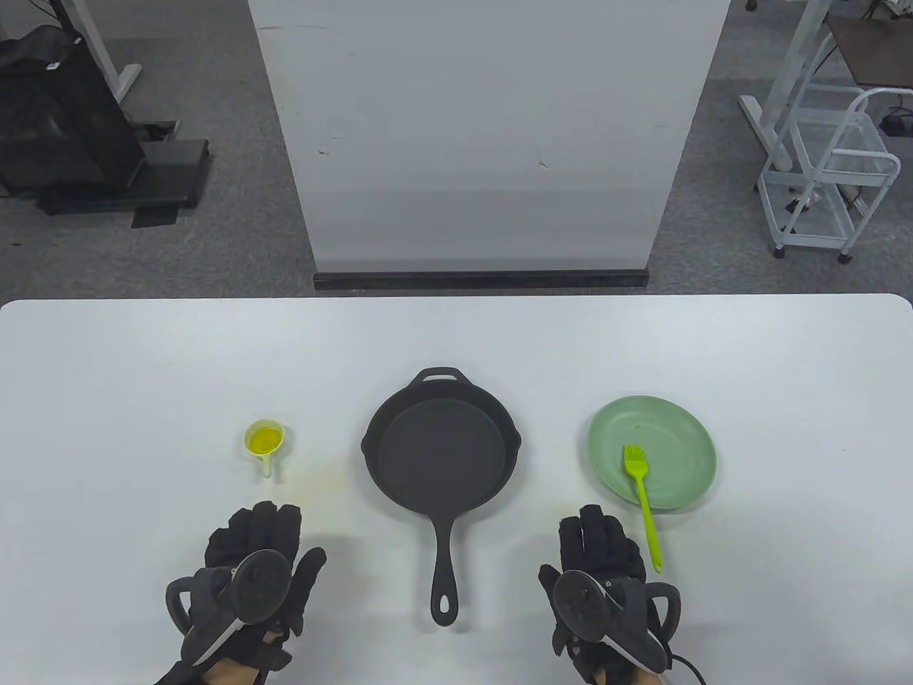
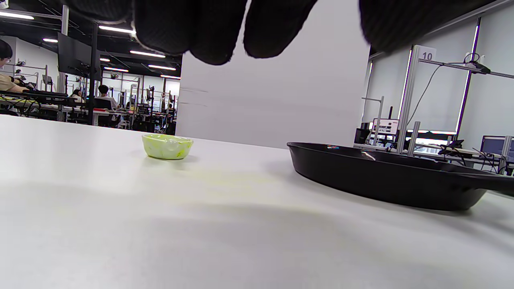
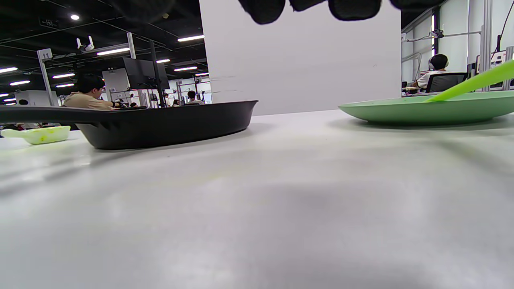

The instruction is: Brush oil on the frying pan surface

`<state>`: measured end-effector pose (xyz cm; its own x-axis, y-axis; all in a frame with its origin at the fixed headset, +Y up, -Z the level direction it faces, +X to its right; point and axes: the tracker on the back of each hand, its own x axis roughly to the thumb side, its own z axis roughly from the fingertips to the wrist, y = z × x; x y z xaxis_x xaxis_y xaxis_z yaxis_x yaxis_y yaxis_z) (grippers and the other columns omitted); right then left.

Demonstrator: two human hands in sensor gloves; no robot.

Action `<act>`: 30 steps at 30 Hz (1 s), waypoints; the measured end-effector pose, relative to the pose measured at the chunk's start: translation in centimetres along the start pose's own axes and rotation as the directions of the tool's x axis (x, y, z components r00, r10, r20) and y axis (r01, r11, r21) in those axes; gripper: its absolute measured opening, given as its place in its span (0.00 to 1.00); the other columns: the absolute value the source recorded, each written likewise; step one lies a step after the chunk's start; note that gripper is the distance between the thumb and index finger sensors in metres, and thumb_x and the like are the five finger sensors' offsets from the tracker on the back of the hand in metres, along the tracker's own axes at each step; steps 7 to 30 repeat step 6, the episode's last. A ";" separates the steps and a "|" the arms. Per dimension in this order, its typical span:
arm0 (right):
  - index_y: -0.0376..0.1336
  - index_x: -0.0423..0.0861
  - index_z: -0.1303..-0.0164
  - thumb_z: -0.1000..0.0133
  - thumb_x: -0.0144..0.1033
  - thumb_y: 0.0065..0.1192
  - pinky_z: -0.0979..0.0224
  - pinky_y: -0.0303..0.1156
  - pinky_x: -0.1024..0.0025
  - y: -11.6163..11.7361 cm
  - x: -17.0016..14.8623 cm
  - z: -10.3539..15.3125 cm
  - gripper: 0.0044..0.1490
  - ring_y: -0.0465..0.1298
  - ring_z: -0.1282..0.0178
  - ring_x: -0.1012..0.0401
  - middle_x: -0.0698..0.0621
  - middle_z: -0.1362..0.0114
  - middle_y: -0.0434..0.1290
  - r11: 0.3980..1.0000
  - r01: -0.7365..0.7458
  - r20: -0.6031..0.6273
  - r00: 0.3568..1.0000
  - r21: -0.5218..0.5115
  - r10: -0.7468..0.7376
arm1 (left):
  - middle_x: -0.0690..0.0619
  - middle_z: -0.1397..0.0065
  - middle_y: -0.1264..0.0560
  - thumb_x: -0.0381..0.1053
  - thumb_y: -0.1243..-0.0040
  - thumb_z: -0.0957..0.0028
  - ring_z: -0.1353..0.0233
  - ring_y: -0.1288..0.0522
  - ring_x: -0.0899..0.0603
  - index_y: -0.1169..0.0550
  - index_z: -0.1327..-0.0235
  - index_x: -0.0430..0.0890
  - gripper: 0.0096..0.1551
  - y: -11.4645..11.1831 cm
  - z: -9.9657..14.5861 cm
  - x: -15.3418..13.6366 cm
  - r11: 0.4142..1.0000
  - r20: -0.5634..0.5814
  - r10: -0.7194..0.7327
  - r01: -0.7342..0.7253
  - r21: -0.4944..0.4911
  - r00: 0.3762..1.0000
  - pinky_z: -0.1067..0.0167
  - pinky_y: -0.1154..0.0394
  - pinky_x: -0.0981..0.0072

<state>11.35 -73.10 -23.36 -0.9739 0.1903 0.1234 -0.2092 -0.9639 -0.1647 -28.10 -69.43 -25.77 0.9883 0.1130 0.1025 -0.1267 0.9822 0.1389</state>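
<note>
A black cast-iron frying pan (image 1: 441, 452) sits mid-table, its long handle (image 1: 444, 571) pointing toward me; it also shows in the left wrist view (image 2: 385, 176) and the right wrist view (image 3: 160, 122). A small yellow-green cup of oil (image 1: 264, 439) stands left of the pan, seen too in the left wrist view (image 2: 167, 146). A lime green silicone brush (image 1: 643, 499) lies with its bristles on a green plate (image 1: 677, 428), its handle hanging over the near rim. My left hand (image 1: 260, 535) rests flat on the table, holding nothing. My right hand (image 1: 599, 539) rests flat beside the brush handle, holding nothing.
A white upright panel (image 1: 485, 135) stands behind the table's far edge. A faint yellowish smear (image 1: 324, 485) marks the table between the cup and the pan. A white wire cart (image 1: 827, 178) and black equipment (image 1: 64, 121) stand on the floor beyond.
</note>
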 end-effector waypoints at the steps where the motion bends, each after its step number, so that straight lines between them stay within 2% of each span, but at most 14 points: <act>1: 0.53 0.40 0.28 0.51 0.54 0.54 0.31 0.59 0.35 0.0 0.0 0.0 0.46 0.56 0.23 0.36 0.36 0.20 0.48 1.000 0.003 0.000 1.000 0.001 -0.003 | 0.44 0.20 0.40 0.69 0.49 0.50 0.23 0.41 0.30 0.37 0.26 0.49 0.42 0.0 0.0 0.0 1.000 -0.001 0.001 -0.001 0.000 1.000 0.28 0.45 0.30; 30: 0.53 0.40 0.28 0.51 0.54 0.54 0.31 0.59 0.35 0.1 -0.1 0.0 0.46 0.56 0.23 0.37 0.36 0.20 0.48 1.000 0.012 -0.004 1.000 0.012 -0.012 | 0.44 0.20 0.40 0.69 0.49 0.50 0.23 0.41 0.30 0.37 0.26 0.49 0.42 -0.1 0.0 -0.1 1.000 -0.007 0.006 -0.006 -0.014 1.000 0.28 0.45 0.30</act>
